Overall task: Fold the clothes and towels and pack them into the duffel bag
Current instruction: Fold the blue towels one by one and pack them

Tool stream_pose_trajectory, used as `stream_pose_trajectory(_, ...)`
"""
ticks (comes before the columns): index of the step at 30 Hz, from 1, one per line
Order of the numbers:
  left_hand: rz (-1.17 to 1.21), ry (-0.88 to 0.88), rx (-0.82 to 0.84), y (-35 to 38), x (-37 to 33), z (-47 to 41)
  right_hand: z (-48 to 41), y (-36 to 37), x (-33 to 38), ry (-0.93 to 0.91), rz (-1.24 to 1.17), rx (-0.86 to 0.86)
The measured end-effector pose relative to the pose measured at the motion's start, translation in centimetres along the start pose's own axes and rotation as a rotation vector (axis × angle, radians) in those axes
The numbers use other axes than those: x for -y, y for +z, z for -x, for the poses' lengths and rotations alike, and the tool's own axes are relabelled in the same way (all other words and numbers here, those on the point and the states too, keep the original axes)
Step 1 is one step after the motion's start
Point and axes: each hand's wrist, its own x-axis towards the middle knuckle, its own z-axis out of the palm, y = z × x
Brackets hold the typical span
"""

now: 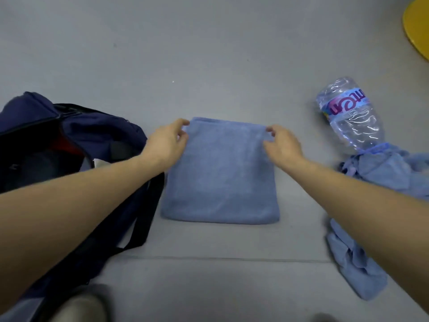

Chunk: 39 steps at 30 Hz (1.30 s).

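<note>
A light blue towel point(220, 175) lies folded into a rough square on the grey surface in the middle. My left hand point(168, 141) pinches its far left corner and my right hand point(282, 145) pinches its far right corner. To the left the navy duffel bag point(92, 131) lies unzipped, with dark and red items inside and its black strap point(144, 214) trailing toward me. A crumpled light blue garment point(376, 205) lies at the right, partly under my right forearm.
A clear plastic water bottle point(350, 115) lies on its side at the right, its neck end touching the crumpled garment. A yellow round object point(417, 26) shows at the top right corner. A seam in the grey surface point(209, 259) runs across, near me.
</note>
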Motion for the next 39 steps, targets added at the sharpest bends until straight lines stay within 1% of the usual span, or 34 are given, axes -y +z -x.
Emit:
stream_pose_trajectory(2, -0.099, 0.224, 0.026, 1.8, 0.9, 4.9, 5.2, 1.8, -1.3, -0.321, 0.222, 0.128)
stream_pose_trajectory(4, -0.185, 0.350, 0.114, 3.3, 2.5, 9.7, 10.4, 3.0, -3.3, -0.609, 0.422, 0.231)
stream_pose_trajectory(5, -0.243, 0.395, 0.152, 3.8, 3.6, 11.8, 12.4, 3.5, -4.8, -0.718, 0.508, 0.232)
stream_pose_trajectory(6, -0.292, 0.430, 0.175, 3.9, 4.7, 13.5, 13.7, 3.7, -6.4, -0.779, 0.565, 0.223)
stream_pose_trajectory(7, -0.328, 0.459, 0.180, 3.7, 5.7, 14.9, 14.8, 3.8, -7.6, -0.803, 0.600, 0.207)
stream_pose_trajectory(10, -0.451, 0.526, 0.164, 2.3, 7.6, 17.4, 16.9, 3.2, -8.9, -0.765, 0.656, 0.146)
stream_pose_trajectory(12, -0.487, 0.532, 0.137, 2.1, 8.5, 17.9, 17.2, 3.0, -8.9, -0.678, 0.687, 0.101)
stream_pose_trajectory(14, -0.396, 0.425, 0.116, 2.8, 9.2, 17.7, 17.0, 3.3, -8.9, -0.547, 0.632, 0.044)
stream_pose_trajectory(16, -0.261, 0.312, 0.048, 3.8, 9.5, 17.5, 16.9, 4.1, -9.4, -0.474, 0.507, -0.047)
stream_pose_trajectory(17, -0.214, 0.281, 0.025, 4.2, 9.6, 17.5, 17.1, 4.6, -9.7, -0.456, 0.438, -0.062)
stream_pose_trajectory(19, -0.146, 0.262, 0.013, 4.4, 9.4, 17.8, 17.7, 5.4, -10.3, -0.485, 0.340, -0.065)
stream_pose_trajectory(22, -0.076, 0.264, 0.056, 4.4, 8.9, 17.7, 17.7, 6.1, -10.2, -0.516, 0.279, -0.046)
stream_pose_trajectory(25, 0.004, 0.158, 0.130, 4.3, 8.0, 17.1, 17.2, 6.5, -9.6, -0.426, 0.178, -0.027)
stream_pose_trajectory(27, 0.025, 0.095, 0.114, 4.0, 7.6, 16.5, 16.9, 6.3, -9.0, -0.351, 0.112, 0.037)
stream_pose_trajectory(28, 0.030, 0.074, 0.101, 3.5, 7.4, 16.3, 16.7, 6.0, -8.5, -0.348, 0.104, 0.044)
stream_pose_trajectory(29, 0.039, 0.066, 0.084, 2.7, 6.9, 15.9, 16.5, 5.4, -7.9, -0.362, 0.097, 0.021)
stream_pose_trajectory(32, 0.037, 0.119, -0.018, -1.6, 4.6, 14.1, 15.4, 1.4, -5.4, -0.459, 0.109, -0.070)
stream_pose_trajectory(34, 0.042, 0.145, -0.087, -5.7, 2.2, 12.6, 14.7, -3.0, -3.1, -0.526, 0.162, -0.113)
stream_pose_trajectory(36, 0.025, 0.168, -0.116, -10.2, -0.6, 11.4, 14.1, -7.8, -0.9, -0.570, 0.197, -0.178)
stream_pose_trajectory(39, -0.084, 0.261, -0.169, -16.8, -5.4, 10.4, 14.3, -15.1, 3.1, -0.610, 0.237, -0.270)
